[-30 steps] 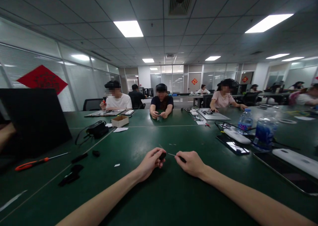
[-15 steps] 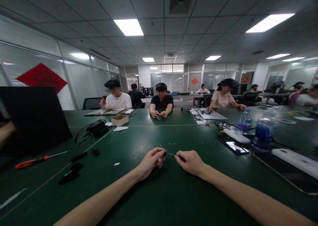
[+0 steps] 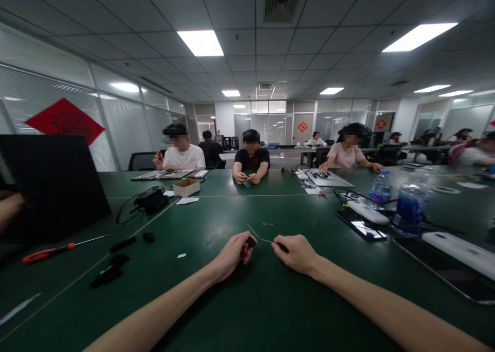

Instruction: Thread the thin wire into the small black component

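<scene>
Over the middle of the green table (image 3: 216, 215), my left hand (image 3: 232, 256) is closed on a small black block-like piece (image 3: 251, 241) that shows at its fingertips. My right hand (image 3: 297, 254), its fingers curled, pinches a thin metal-shafted tool (image 3: 266, 240) with a dark handle, too small to tell its exact kind. The shaft points left at the black piece; whether the tip touches it I cannot tell.
To the left lie an orange-and-black screwdriver (image 3: 50, 252), black pieces (image 3: 110, 272) and a black panel (image 3: 54, 187). Farther off is a small open box (image 3: 186, 187). Phones (image 3: 361, 225) and water bottles (image 3: 409, 207) stand at right. Across the table sit several people (image 3: 251, 158).
My left hand has turned slightly, so more of the black piece shows at its fingertips. My right hand stays nearly in place with the thin tool.
</scene>
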Demonstrator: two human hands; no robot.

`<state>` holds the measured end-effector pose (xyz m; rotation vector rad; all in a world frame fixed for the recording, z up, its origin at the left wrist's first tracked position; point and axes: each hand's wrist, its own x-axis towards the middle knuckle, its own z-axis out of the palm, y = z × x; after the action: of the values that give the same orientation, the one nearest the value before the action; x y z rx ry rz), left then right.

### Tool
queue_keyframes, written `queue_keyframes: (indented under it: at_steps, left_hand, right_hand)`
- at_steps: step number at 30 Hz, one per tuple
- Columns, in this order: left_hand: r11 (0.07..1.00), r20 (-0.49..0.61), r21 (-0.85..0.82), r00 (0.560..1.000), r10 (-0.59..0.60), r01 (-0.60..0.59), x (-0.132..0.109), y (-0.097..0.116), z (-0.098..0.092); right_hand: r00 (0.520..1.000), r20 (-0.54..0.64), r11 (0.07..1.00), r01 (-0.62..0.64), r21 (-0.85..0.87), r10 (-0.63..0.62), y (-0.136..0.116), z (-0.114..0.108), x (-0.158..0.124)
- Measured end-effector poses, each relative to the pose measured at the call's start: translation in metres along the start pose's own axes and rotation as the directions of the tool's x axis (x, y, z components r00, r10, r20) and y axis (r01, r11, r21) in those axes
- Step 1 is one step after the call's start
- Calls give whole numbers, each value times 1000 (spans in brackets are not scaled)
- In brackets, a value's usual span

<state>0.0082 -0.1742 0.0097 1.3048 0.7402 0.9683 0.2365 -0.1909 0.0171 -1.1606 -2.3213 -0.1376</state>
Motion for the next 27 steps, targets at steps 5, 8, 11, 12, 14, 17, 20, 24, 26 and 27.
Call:
queue_keyframes:
  at_steps: [5, 8, 11, 12, 14, 17, 20, 24, 26, 27]
  left_hand:
    - [1000, 2, -14, 1000, -9, 9, -2, 3, 3]
    - [999, 20, -28, 1000, -24, 24, -2, 5, 3]
    - [999, 41, -21, 999, -25, 26, -2, 5, 2]
    - [1000, 47, -17, 999, -21, 21, -2, 5, 2]
    - [1000, 54, -5, 998, -9, 9, -2, 4, 2]
    - [1000, 51, 23, 999, 4, -6, -3, 4, 3]
    - [999, 36, 39, 999, 10, -11, -4, 6, 4]
    - [999, 42, 42, 999, 9, -11, -5, 7, 5]
    - [999, 47, 37, 999, 7, -9, -5, 7, 4]
    - [999, 50, 34, 999, 9, -10, -5, 6, 4]
  right_hand:
    - [1000, 4, 1000, 4, 5, -4, 0, 0, 0]
    - [1000, 11, 1000, 13, 17, -13, 1, 1, 0]
    - [1000, 17, 1000, 20, 23, -20, 1, 1, 0]
    - [1000, 16, 1000, 21, 22, -21, 1, 1, 0]
    - [1000, 13, 1000, 22, 20, -22, 1, 2, 0]
    - [1000, 10, 999, 28, 19, -29, 1, 2, 1]
    - [998, 25, 998, 51, 30, -51, 0, 2, 1]
    - [994, 52, 995, 92, 38, -93, 0, 0, 1]
    - [991, 64, 993, 114, 35, -116, 1, 0, 1]
    - [989, 75, 991, 127, 35, -130, 1, -1, 1]
